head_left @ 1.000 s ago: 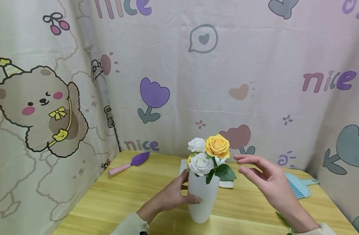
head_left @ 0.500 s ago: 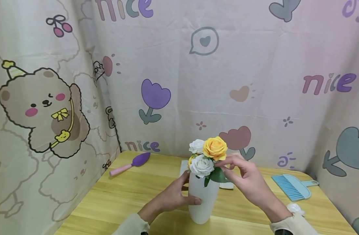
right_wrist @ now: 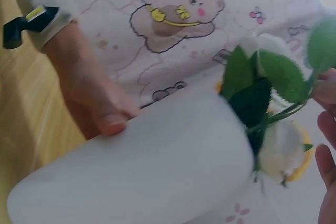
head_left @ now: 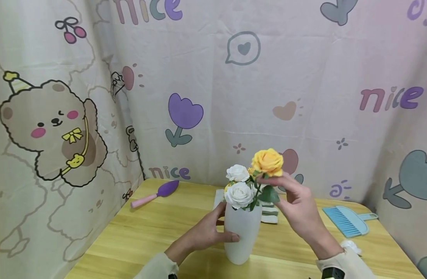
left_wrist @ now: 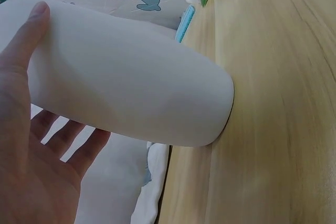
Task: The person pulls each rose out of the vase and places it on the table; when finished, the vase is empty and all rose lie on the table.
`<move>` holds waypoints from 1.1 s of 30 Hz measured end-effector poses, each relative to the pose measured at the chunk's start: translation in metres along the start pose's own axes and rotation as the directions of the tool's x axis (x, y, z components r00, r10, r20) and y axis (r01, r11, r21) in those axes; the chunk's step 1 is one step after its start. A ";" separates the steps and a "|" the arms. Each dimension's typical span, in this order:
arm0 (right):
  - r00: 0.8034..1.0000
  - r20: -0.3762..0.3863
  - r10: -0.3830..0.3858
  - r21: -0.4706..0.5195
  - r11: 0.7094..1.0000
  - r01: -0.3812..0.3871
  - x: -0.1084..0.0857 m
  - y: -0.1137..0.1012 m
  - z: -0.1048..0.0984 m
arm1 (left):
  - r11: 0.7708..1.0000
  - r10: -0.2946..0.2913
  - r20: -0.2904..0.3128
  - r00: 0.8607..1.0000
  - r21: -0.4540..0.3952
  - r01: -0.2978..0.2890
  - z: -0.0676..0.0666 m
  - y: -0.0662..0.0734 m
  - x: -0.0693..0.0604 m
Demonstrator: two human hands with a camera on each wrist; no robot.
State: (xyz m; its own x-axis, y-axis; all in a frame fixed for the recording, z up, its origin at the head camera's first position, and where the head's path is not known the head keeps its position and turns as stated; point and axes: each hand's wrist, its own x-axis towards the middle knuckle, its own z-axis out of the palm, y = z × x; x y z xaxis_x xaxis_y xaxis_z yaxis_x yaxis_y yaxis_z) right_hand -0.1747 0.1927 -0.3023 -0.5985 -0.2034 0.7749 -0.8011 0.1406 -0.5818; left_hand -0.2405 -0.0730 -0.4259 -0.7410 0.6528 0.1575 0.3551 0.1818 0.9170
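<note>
A white vase (head_left: 242,232) stands on the table, holding white roses (head_left: 239,195) and yellow ones. My left hand (head_left: 204,231) grips its left side, thumb across the front; the left wrist view shows the fingers round the vase (left_wrist: 131,77). At the upper right of the bunch, my right hand (head_left: 300,205) pinches the stem of a yellow rose (head_left: 267,162) just under its bloom. That rose stands higher than the others, a green leaf (head_left: 268,194) on its stem. In the right wrist view, stems and leaves (right_wrist: 283,74) reach from the vase mouth to the fingertips.
A purple trowel (head_left: 168,188) with a pink handle lies at the back left. The blue brush and dustpan (head_left: 349,221) lie at the right, with a loose white flower (head_left: 351,246) nearer. Behind the vase is a striped cloth (head_left: 270,214).
My right hand has come in from the right to the flowers and now pinches the yellow rose, which has risen and shifted right. My left hand has stayed on the vase.
</note>
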 end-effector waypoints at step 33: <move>0.788 -0.615 0.040 0.393 0.881 0.262 0.065 -0.057 -0.062 | 1.000 0.010 -0.001 1.000 -0.021 -0.010 0.002 0.000 0.001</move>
State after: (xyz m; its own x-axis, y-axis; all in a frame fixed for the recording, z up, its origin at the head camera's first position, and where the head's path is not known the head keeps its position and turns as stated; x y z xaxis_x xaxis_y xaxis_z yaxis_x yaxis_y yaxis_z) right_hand -0.1682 0.2314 -0.2031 -0.5088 0.4411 0.7392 -0.8594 -0.3101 -0.4065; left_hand -0.2402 -0.0713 -0.4269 -0.7383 0.6534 0.1671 0.3501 0.1596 0.9230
